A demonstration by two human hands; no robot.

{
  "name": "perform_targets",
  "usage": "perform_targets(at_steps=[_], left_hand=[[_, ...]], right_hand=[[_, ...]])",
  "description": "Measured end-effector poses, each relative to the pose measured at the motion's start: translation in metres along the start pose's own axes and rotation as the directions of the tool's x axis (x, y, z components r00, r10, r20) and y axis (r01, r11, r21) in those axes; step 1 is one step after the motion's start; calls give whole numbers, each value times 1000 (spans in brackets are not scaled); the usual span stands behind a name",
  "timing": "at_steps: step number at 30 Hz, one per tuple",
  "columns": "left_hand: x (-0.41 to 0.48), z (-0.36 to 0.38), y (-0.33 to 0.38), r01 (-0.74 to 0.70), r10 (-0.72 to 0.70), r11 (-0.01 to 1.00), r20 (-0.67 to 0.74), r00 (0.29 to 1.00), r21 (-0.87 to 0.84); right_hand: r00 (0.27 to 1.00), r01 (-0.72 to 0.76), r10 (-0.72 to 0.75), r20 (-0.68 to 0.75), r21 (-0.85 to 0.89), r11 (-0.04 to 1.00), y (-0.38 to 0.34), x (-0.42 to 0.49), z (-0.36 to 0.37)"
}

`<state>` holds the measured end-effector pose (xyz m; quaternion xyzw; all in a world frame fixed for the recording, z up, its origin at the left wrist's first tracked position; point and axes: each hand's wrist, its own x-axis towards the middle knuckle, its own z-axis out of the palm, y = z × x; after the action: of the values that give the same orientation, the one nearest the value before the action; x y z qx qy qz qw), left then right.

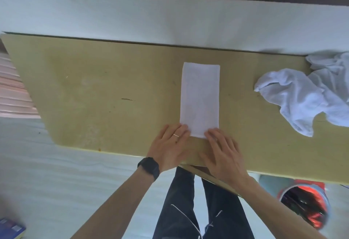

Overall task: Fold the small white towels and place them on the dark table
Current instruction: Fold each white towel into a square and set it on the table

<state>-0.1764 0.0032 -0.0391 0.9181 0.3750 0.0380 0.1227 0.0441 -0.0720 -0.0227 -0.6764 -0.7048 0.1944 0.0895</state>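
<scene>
At the near edge of the tan table (85, 87), 2 hands meet the white towel (200, 97), which lies flat as a narrow strip near the table's middle. Its long axis runs straight away from the person, with the short ends near and far. The left hand (170, 144) and right hand (222, 149) rest with straight fingers on the 2 near corners, grasping nothing, probably to keep the end square for the next fold. A crumpled heap of unfolded towels (306, 95) lies at the right, well apart.
</scene>
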Motion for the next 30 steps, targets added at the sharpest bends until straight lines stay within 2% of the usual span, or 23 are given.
perform_targets(at_steps=[2, 5, 7, 10, 14, 17, 20, 22, 23, 25, 27, 30], left_hand=[[-16, 5, 5, -20, 18, 1000, 75, 997, 18], [-36, 12, 20, -71, 70, 995, 14, 997, 76], [-41, 14, 27, -115, 119, 987, -26, 993, 116], [-39, 7, 28, -163, 162, 978, 18, 987, 131], [-39, -5, 26, -247, 242, 965, 62, 968, 88], [-41, -15, 25, -227, 227, 974, 59, 972, -3], [-31, -35, 23, -51, 63, 986, 72, 995, -159], [-13, -58, 23, 160, -128, 953, 134, 983, -258], [-3, -67, 20, 313, -249, 895, 227, 942, -317], [17, -76, 11, 561, -402, 682, 400, 824, -469], [35, -76, 2, 624, -490, 512, 395, 777, -590], [60, -66, -9, 635, -566, 420, 359, 742, -649]], right_hand=[[999, 45, -44, 20, -31, 998, -2, -23, 9], [994, 88, -93, -62, -88, 992, -2, -47, 25], [985, 67, -86, -151, -121, 990, -1, -53, 33], [977, 21, -43, -210, -109, 994, -3, -53, 37], [982, 73, -79, -174, -39, 997, -1, -58, 28], [995, 66, -56, -77, 137, 988, -3, -61, 10], [992, -129, 122, 40, 330, 935, -6, -54, -18], [945, -327, 288, 155, 474, 817, -11, -40, -38], [915, -402, 352, 200, 534, 744, -11, -31, -44], [864, -485, 449, 227, 614, 622, -12, -7, -50], [826, -510, 523, 208, 671, 538, -10, 20, -52], [788, -536, 577, 216, 700, 471, -6, 57, -49]])
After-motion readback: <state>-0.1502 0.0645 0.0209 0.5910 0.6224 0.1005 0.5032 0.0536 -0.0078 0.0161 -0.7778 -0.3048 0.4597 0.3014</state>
